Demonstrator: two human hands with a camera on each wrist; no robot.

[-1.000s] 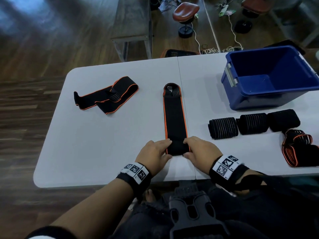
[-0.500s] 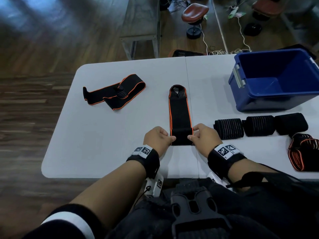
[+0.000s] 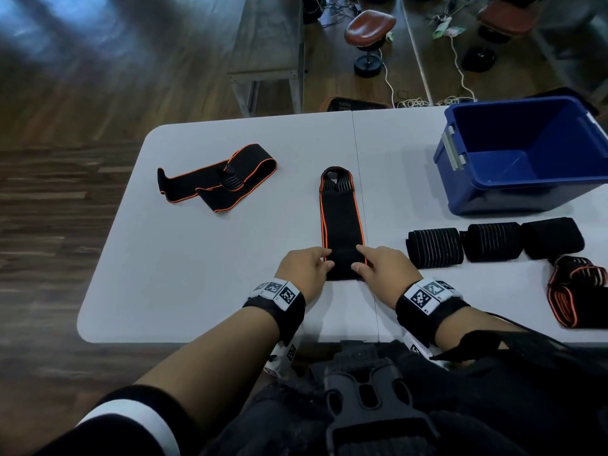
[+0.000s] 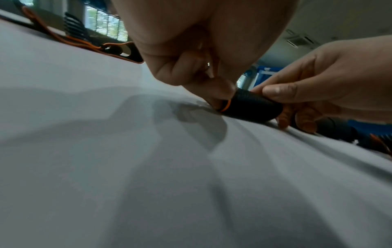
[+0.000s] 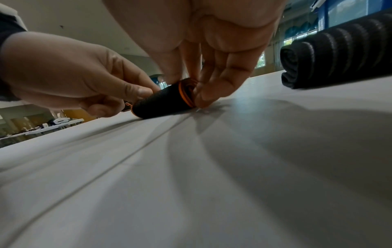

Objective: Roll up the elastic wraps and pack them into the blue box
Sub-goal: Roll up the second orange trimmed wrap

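Note:
A black elastic wrap with orange edging (image 3: 341, 222) lies stretched away from me on the white table (image 3: 197, 274), its near end wound into a small roll (image 4: 252, 107) (image 5: 161, 102). My left hand (image 3: 307, 266) pinches the roll's left end and my right hand (image 3: 378, 268) pinches its right end, thumbs on top. The blue box (image 3: 526, 159) stands at the far right and looks empty. Three rolled black wraps (image 3: 493, 241) lie in a row in front of it.
Another unrolled orange-edged wrap (image 3: 217, 179) lies folded at the table's far left. A loosely bundled orange-edged wrap (image 3: 579, 294) sits at the right edge. Beyond the table are a bench, stools and cables on the wooden floor.
Both hands have rolled the wrap's near end away from me, so the roll has grown and the flat strip is shorter. The head view has shifted.

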